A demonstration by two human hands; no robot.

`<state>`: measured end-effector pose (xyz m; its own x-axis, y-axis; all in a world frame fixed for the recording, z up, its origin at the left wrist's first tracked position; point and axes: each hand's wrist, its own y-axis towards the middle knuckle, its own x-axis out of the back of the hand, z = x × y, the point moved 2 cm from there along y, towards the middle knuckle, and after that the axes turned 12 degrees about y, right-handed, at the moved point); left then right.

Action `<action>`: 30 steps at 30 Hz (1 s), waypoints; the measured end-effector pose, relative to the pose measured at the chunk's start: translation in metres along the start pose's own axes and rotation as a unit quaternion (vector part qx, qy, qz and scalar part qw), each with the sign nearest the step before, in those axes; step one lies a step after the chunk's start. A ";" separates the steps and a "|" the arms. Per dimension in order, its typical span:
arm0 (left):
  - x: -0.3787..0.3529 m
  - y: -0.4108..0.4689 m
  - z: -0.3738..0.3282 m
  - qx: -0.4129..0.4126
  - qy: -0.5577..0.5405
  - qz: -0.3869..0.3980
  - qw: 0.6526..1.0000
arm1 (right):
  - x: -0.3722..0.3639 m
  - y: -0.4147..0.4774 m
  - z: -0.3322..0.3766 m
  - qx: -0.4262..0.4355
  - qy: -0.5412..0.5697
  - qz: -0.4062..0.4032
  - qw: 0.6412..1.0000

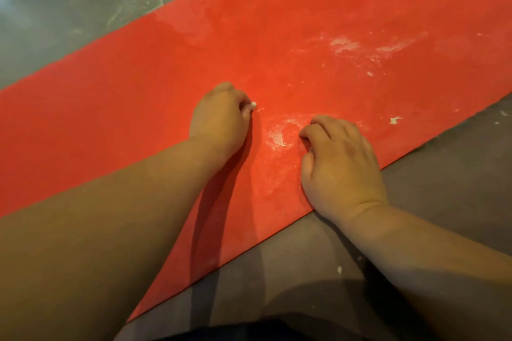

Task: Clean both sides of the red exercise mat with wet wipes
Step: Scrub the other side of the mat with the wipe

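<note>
1. The red exercise mat (pixel 277 36) lies flat, running diagonally across the grey floor (pixel 443 174), with white residue (pixel 279 133) smeared between your hands.
2. Your left hand (pixel 219 119) is curled on the mat, pinching a small white scrap (pixel 253 104).
3. Your right hand (pixel 338 163) rests at the mat's near edge with its fingers bent and their tips on the mat. I cannot tell whether it grips anything.

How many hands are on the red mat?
2. The left hand sits midway across the red mat, pinching a white bit; the right hand rests by its near edge.
</note>
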<state>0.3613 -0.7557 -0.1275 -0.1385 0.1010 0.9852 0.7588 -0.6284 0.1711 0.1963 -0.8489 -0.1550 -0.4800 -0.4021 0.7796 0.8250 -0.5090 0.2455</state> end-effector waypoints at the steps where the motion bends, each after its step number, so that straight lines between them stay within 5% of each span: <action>1: 0.001 -0.017 -0.003 -0.028 -0.012 -0.014 0.999 | -0.001 -0.001 -0.001 -0.001 0.001 0.000 1.000; 7: 0.018 -0.064 -0.003 -0.215 -0.032 0.019 0.976 | 0.000 -0.001 -0.001 -0.002 0.003 -0.002 1.000; 13: -0.002 0.014 -0.004 0.011 -0.004 0.025 1.000 | -0.001 -0.002 0.000 0.003 0.002 -0.008 1.000; 20: 0.017 -0.080 -0.031 -0.197 -0.088 0.052 0.975 | 0.000 0.000 -0.001 -0.003 0.007 -0.003 1.000; 25: 0.005 -0.015 -0.017 -0.007 -0.023 0.049 0.999 | -0.002 0.000 0.000 -0.001 0.001 -0.001 1.000; 30: 0.022 -0.045 -0.028 -0.083 -0.116 0.102 0.985 | 0.000 0.001 -0.001 -0.002 0.012 -0.007 1.000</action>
<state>0.3062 -0.7471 -0.1143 0.1690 0.1209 0.9782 0.6387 -0.7693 -0.0153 0.1965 -0.8499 -0.1552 -0.4994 -0.4129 0.7616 0.8167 -0.5177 0.2550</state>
